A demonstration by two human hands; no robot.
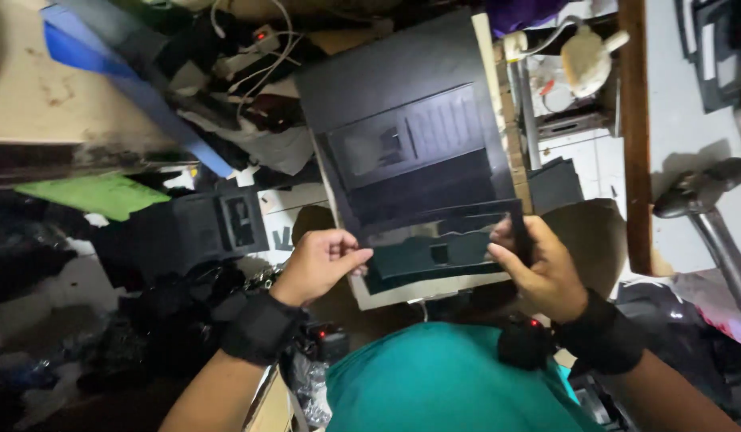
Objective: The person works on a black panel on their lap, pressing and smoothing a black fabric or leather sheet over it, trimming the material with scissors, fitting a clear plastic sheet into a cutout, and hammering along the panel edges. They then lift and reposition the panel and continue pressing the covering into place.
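My left hand [321, 262] pinches the left end of a flat dark panel piece [437, 254] with a small rectangular cutout. My right hand [537, 270] grips its right end, fingers curled over the edge. Both wrists wear black bands. The piece is held in front of a large black board [402, 128] that leans upright and shows pale rectangular markings. My teal shirt [442, 380] fills the bottom of the view.
A black box with a window [201, 228] sits left of my hands. Blue strips [138, 88], white cables [262, 56] and a green sheet [98, 194] clutter the upper left. A wooden post [636, 136] and a grey metal leg [718, 232] stand at the right.
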